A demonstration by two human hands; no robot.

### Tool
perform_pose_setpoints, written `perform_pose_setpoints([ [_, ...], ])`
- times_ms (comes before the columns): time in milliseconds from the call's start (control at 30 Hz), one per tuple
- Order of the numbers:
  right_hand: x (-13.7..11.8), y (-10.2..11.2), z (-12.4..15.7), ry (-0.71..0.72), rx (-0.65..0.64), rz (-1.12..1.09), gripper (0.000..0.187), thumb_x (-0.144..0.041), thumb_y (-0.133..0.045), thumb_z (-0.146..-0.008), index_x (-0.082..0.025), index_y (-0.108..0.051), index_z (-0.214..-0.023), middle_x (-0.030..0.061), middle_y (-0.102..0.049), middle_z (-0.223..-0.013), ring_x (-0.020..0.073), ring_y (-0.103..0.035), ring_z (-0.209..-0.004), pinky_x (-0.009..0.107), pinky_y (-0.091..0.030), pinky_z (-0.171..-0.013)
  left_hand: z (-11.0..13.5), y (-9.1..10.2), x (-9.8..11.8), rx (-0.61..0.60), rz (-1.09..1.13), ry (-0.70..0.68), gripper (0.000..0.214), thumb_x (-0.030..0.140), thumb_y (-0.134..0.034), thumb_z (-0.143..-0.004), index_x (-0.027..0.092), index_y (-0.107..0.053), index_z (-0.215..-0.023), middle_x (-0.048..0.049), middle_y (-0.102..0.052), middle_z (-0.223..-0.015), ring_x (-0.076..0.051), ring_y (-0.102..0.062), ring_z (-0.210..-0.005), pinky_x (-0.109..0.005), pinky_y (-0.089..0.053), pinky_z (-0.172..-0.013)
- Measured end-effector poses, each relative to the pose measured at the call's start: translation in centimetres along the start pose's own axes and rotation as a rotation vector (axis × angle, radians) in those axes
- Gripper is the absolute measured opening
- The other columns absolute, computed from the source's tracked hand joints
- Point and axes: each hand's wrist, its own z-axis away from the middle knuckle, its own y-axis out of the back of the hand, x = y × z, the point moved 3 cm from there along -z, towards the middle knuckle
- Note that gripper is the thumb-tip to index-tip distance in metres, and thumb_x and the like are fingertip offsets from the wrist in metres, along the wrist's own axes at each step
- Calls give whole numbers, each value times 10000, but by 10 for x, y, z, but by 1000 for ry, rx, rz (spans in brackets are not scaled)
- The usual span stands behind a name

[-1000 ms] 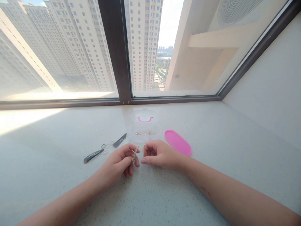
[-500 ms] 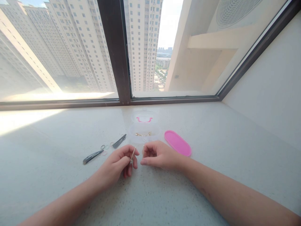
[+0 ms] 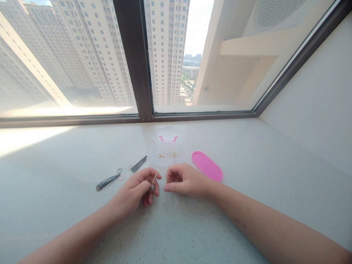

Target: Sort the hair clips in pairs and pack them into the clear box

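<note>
My left hand (image 3: 137, 190) pinches a thin gold hair clip (image 3: 154, 179) that points up and away, resting on the pale stone sill. My right hand (image 3: 187, 180) is curled close beside it, its fingers closed on a small gold piece at its fingertips that I cannot make out. Just beyond both hands stands a clear plastic box (image 3: 168, 158) with several small gold clips (image 3: 166, 156) inside. A pink oval lid (image 3: 206, 165) lies flat to the right of the box.
Two dark hair clips (image 3: 139, 164) (image 3: 107, 182) and several tiny elastic rings (image 3: 122, 171) lie left of the hands. A clear lid with a pink handle (image 3: 168, 139) sits behind the box. The window frame (image 3: 137, 118) bounds the sill; a white wall (image 3: 316, 91) rises at right.
The gold clip in my left hand has tilted and shifted slightly left and nearer; both hands stay almost in place.
</note>
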Motion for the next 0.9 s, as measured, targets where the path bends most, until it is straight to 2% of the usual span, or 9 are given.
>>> perform_pose_setpoints([
  [900,0,0,0,3,3,26,323,-365,-783,-690,-156,-539,-722,-55,-482,-604,69,-410,-545,200,-324,-507,-1,0,0,33,4,32,174,150,-436,-715,188,-541,-849,34,-594,-642,-107,-519,-478,-210,-373,-455],
])
